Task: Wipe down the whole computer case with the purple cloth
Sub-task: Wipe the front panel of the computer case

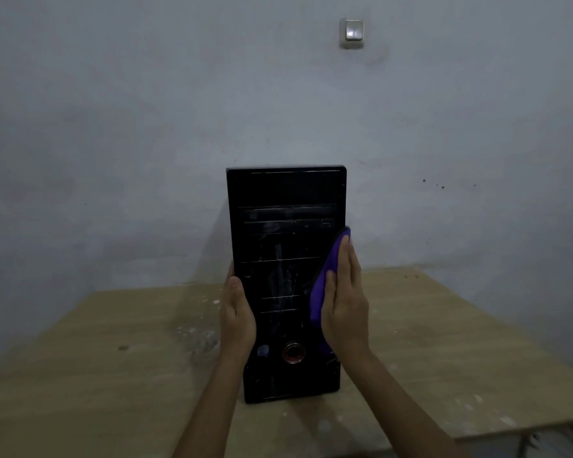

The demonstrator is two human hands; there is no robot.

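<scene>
head view: right hand [344, 305] presses purple cloth [323, 285] flat on computer case [285, 246]; left hand [237, 312] grip seemingly flat; wall switch [352, 33] behind.

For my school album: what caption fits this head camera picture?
Right hand presses purple cloth on upright computer case; left hand steadies it.

A bare, dim room in a plain building, used as a makeshift work spot.
A rough grey plastered wall [146, 127] fills the upper frame, with a white light switch [351, 33] at upper right; across the lower frame runs a worn wooden worktop [96, 375] flecked with pale paint or plaster spots.
</scene>
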